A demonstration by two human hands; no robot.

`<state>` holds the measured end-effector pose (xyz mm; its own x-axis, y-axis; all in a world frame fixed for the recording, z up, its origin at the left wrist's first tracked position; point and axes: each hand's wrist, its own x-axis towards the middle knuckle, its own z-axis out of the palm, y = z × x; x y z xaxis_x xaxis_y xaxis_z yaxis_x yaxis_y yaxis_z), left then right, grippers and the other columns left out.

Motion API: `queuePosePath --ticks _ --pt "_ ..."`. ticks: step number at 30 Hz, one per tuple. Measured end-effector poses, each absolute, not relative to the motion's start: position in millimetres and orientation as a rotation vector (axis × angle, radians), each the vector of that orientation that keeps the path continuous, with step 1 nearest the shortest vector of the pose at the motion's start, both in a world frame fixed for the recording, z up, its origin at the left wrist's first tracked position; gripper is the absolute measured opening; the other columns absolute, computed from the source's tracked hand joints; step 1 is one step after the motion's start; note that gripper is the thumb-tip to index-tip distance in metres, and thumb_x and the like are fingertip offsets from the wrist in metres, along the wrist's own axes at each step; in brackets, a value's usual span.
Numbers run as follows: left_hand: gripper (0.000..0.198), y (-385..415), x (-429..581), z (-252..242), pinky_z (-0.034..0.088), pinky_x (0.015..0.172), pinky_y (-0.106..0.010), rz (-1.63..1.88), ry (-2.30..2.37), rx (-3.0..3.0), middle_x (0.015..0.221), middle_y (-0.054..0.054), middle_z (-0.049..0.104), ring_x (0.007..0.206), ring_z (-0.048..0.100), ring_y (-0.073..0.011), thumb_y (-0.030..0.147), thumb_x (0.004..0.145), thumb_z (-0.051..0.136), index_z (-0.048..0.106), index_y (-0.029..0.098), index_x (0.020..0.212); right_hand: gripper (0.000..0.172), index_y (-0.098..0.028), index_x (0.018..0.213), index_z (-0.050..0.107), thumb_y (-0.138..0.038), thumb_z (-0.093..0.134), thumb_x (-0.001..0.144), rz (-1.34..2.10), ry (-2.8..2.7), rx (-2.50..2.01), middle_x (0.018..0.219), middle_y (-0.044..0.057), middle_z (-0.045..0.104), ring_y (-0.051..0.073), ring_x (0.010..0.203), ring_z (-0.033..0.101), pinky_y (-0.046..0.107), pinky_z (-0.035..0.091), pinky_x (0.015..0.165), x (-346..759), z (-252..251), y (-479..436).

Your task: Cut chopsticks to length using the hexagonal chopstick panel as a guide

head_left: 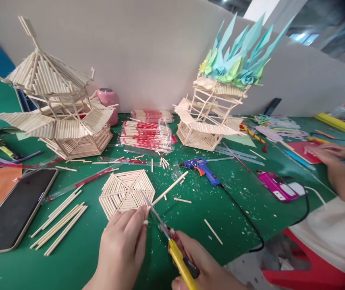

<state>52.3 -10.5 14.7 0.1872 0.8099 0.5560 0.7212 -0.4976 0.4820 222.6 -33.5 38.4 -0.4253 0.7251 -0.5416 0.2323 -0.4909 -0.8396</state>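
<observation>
My left hand point(122, 239) pinches the lower end of a thin wooden stick point(171, 187), beside an octagon-like panel of glued sticks point(130, 187) that lies flat on the table. In my right hand point(198, 259) is a pair of scissors point(177, 257) with a yellow handle. Its long metal blades reach up to the stick close to my left fingertips, and the tip lies over the panel's right part. Whether the blades touch the stick, I cannot tell. My right fingers wrap round the handle and are partly hidden.
Loose sticks point(60, 225) lie left, beside a phone point(18, 209). A blue glue gun point(201, 167) trails a black cord. Behind stand two stick pavilions point(66, 125) point(211, 117) and bagged sticks point(146, 135). Another person's hands point(329, 155) rest on red paper at right.
</observation>
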Motion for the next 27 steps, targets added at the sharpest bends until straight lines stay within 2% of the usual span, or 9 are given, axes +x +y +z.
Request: queuePosePath --ticks 2,4,6,10,12,16,21,24,27 --pt "0.018 -7.5 51.1 19.3 0.047 0.047 -0.022 1.078 1.502 2.094 0.060 -0.003 0.064 0.051 0.059 -0.0149 0.018 0.084 0.043 0.059 0.015 0.077 0.027 -0.022 0.069 0.033 -0.009 0.053 0.055 1.982 -1.277 -1.435 0.061 -0.010 0.033 0.004 0.048 0.028 0.017 0.026 0.044 223.1 37.6 -34.7" --pt "0.029 -3.7 50.2 24.0 0.042 0.041 -0.018 0.900 1.464 1.905 0.049 0.002 0.055 0.044 0.052 -0.0115 0.024 0.086 0.041 0.053 0.018 0.061 0.030 -0.022 0.072 0.034 -0.009 0.056 0.056 2.007 -1.168 -1.459 0.064 -0.010 0.033 0.004 0.049 0.026 0.016 0.027 0.045 223.3 38.8 -36.5" --pt "0.035 -1.3 49.9 26.3 0.039 0.038 -0.017 0.818 1.447 1.850 0.044 0.003 0.049 0.041 0.048 -0.0105 0.026 0.087 0.040 0.048 0.019 0.054 0.033 -0.022 0.073 0.034 -0.013 0.060 0.056 2.010 -1.103 -1.492 0.067 -0.009 0.033 0.005 0.052 0.026 0.016 0.029 0.048 223.4 41.0 -38.1" --pt "0.018 -4.1 51.3 19.4 0.047 0.050 -0.020 1.053 1.493 2.054 0.061 -0.002 0.064 0.055 0.060 -0.0136 0.017 0.083 0.044 0.058 0.017 0.073 0.028 -0.021 0.074 0.038 -0.020 0.061 0.057 1.948 -1.225 -1.538 0.068 -0.007 0.034 0.008 0.059 0.032 0.018 0.030 0.051 223.8 45.2 -38.5" --pt "0.016 -7.7 51.9 13.5 0.049 0.053 -0.023 1.182 1.511 2.266 0.068 -0.006 0.069 0.058 0.063 -0.0166 0.014 0.082 0.043 0.059 0.016 0.083 0.027 -0.021 0.071 0.038 -0.021 0.060 0.057 1.922 -1.283 -1.576 0.067 -0.007 0.034 0.008 0.059 0.033 0.019 0.029 0.051 223.4 46.8 -37.3" --pt "0.020 -11.5 52.0 8.0 0.048 0.049 -0.029 1.193 1.550 2.580 0.063 -0.008 0.068 0.052 0.062 -0.0203 0.012 0.082 0.040 0.057 0.013 0.091 0.025 -0.021 0.067 0.034 -0.015 0.056 0.055 1.894 -1.376 -1.563 0.062 -0.007 0.033 0.008 0.056 0.031 0.019 0.028 0.049 221.5 46.1 -33.4" --pt "0.019 -4.4 51.8 19.4 0.047 0.049 -0.023 1.018 1.509 2.182 0.063 -0.003 0.065 0.053 0.060 -0.0149 0.017 0.085 0.040 0.057 0.016 0.077 0.025 -0.022 0.068 0.033 -0.011 0.051 0.055 1.943 -1.331 -1.476 0.059 -0.009 0.032 0.005 0.049 0.031 0.018 0.025 0.045 221.1 40.6 -32.3" --pt "0.030 1.3 50.5 28.0 0.042 0.044 -0.019 0.788 1.452 1.911 0.052 0.001 0.055 0.049 0.054 -0.0122 0.024 0.088 0.038 0.053 0.018 0.063 0.025 -0.023 0.071 0.032 -0.016 0.053 0.059 1.945 -1.266 -1.487 0.062 -0.009 0.032 0.004 0.047 0.027 0.018 0.024 0.044 221.8 40.6 -33.5" --pt "0.030 2.5 50.0 28.1 0.042 0.044 -0.019 0.812 1.467 1.891 0.052 0.001 0.055 0.049 0.053 -0.0119 0.024 0.087 0.041 0.053 0.018 0.060 0.026 -0.022 0.072 0.033 -0.018 0.055 0.059 1.927 -1.299 -1.475 0.063 -0.009 0.031 0.005 0.052 0.028 0.018 0.024 0.046 221.4 43.0 -33.6"
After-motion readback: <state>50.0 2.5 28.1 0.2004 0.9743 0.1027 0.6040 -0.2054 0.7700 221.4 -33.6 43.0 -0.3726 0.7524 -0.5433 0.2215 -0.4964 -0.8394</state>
